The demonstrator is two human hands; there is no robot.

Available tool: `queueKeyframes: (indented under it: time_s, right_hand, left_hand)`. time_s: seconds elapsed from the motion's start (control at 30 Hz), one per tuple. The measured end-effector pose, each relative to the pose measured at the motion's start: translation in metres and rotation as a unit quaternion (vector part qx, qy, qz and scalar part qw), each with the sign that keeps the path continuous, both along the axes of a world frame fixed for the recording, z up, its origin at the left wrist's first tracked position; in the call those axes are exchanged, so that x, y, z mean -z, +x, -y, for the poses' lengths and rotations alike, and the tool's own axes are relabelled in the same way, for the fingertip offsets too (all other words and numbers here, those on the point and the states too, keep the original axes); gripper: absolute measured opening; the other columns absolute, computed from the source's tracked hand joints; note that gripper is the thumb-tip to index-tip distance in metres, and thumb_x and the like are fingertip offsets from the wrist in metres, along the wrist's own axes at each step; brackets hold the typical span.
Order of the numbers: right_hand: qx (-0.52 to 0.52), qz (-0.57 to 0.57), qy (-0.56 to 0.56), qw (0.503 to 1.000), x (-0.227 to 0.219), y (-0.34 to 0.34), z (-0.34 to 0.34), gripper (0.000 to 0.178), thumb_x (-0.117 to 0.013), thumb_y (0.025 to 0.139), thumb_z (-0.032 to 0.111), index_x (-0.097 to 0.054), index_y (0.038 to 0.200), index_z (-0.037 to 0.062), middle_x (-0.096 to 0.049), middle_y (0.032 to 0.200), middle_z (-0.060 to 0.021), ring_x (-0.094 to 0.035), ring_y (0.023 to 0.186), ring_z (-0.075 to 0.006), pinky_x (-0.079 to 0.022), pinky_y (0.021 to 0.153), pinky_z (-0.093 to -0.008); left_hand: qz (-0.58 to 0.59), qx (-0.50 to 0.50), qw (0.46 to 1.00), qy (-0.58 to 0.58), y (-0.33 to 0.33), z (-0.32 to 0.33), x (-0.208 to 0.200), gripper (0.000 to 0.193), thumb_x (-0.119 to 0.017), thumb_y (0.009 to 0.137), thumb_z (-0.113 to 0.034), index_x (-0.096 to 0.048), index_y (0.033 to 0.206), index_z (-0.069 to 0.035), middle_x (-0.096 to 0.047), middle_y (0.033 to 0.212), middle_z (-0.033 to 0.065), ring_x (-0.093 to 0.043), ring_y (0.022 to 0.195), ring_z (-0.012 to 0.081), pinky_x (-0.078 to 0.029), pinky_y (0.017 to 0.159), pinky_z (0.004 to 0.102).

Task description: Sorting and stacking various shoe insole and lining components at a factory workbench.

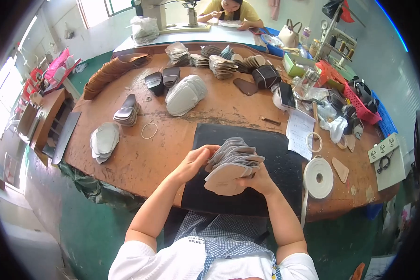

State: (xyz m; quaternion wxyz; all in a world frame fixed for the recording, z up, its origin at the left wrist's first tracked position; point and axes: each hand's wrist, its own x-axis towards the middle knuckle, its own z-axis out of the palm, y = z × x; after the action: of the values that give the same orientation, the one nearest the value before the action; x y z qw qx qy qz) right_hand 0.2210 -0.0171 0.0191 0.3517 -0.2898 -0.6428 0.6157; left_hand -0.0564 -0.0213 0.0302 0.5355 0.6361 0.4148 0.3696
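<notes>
Your right hand (261, 181) clasps a thick, fanned stack of grey-beige, rounded flat pieces (226, 179), thumb pressed on its near face, above the black rectangular mat (277, 158). Your left hand (192, 164) meets its left side; whether those partly hidden fingers pinch, I can't tell.

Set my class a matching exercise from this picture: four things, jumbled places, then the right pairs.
1. bundle of grey-beige, sole-shaped pieces
2. round white tape roll
3. flat black rectangular mat
4. curved brown row of overlapping pieces

A. at the far left of the table
B. between the left hand and right hand
C. right of the mat
D. beneath both hands

Pairs: 1-B, 2-C, 3-D, 4-A
</notes>
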Motion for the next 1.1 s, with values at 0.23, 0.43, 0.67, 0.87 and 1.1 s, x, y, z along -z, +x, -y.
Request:
queueKeyframes:
  time_s: [0.23,0.43,0.67,0.87,1.1]
  right_hand:
    - [0.047,0.165,0.246,0.954,-0.009,-0.022,0.012,0.153,-0.102,0.058,0.023,0.006,0.166,0.0146,-0.034,0.159,-0.0186,-0.044,0.141,-0.0325,-0.037,0.118,-0.0434]
    - [0.061,0.181,0.262,0.946,0.003,-0.007,0.010,0.153,-0.102,0.055,0.036,0.001,0.165,0.0141,-0.044,0.148,-0.0185,-0.042,0.139,-0.0405,-0.033,0.118,-0.0521]
    - [0.073,0.149,0.288,0.943,-0.003,-0.023,0.015,0.128,-0.102,0.053,0.034,-0.029,0.155,0.0053,-0.053,0.132,-0.0160,-0.058,0.124,-0.0347,-0.050,0.104,-0.0443]
    - [0.040,0.130,0.251,0.958,0.012,-0.014,0.010,0.102,-0.099,0.058,0.030,-0.046,0.141,0.0055,-0.055,0.141,-0.0155,-0.058,0.130,-0.0347,-0.050,0.106,-0.0433]
    - [0.099,0.030,0.155,0.983,0.007,-0.023,0.012,0.092,-0.099,0.064,0.012,-0.046,0.139,0.0033,-0.064,0.128,-0.0082,-0.063,0.116,-0.0170,-0.051,0.103,-0.0344]
  left_hand:
    - [-0.048,0.021,0.997,0.056,0.014,0.047,0.004,0.153,-0.098,0.061,-0.051,0.007,0.165,-0.012,-0.018,0.166,0.0235,-0.020,0.156,0.0365,-0.019,0.126,0.0462]
    - [-0.118,-0.063,0.968,0.214,0.035,0.051,0.025,0.159,-0.101,0.054,-0.049,0.006,0.163,-0.005,-0.029,0.158,0.0254,-0.033,0.148,0.0405,-0.026,0.123,0.0486]
    - [-0.186,-0.122,0.871,0.439,0.026,0.057,-0.042,0.132,-0.082,0.067,-0.072,-0.017,0.164,-0.010,-0.038,0.157,0.0236,-0.031,0.150,0.0421,-0.009,0.122,0.0660]
    - [-0.202,0.036,0.893,0.401,0.047,0.047,-0.050,0.090,-0.076,0.088,-0.050,-0.038,0.156,-0.006,-0.041,0.158,0.0183,-0.036,0.150,0.0348,-0.022,0.124,0.0545]
    - [-0.224,-0.425,0.844,0.241,-0.078,-0.036,0.009,0.035,-0.073,0.090,-0.020,-0.068,0.118,-0.002,-0.071,0.113,0.0189,-0.069,0.106,0.0324,-0.054,0.091,0.0418]
